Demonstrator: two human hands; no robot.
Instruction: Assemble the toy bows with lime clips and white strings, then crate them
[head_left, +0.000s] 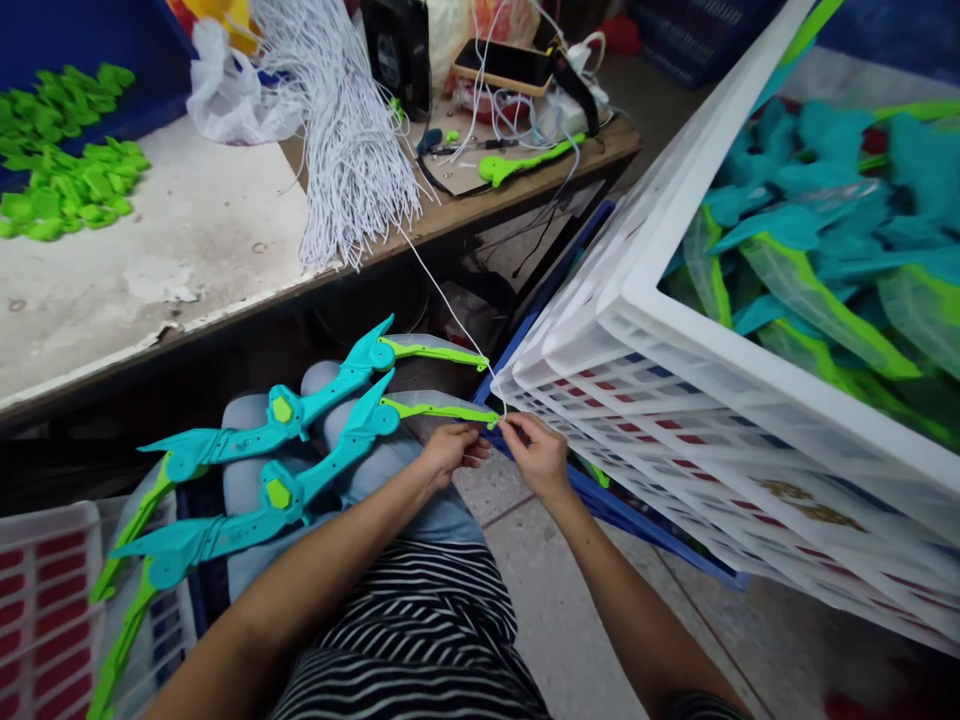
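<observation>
Two teal and green toy bows lie side by side across my lap, the farther bow (341, 378) and the nearer bow (330, 470). Each has green limbs with a translucent fin and a green hexagonal piece in the middle. A white cord (448, 303) runs from the table bundle down to the nearer bow's right tip. My right hand (538, 455) pinches the cord with thumb and forefinger at that tip. Just below the same tip is my left hand (456, 452), its fingers bent; whether they grip anything is hidden.
A bundle of white cords (356, 160) hangs over the table edge (225, 310). Small green parts (75, 185) are piled at left. A phone (504, 66) and a loose green limb (529, 160) lie at the back. At right stands a white crate (675, 330) of teal and green bows.
</observation>
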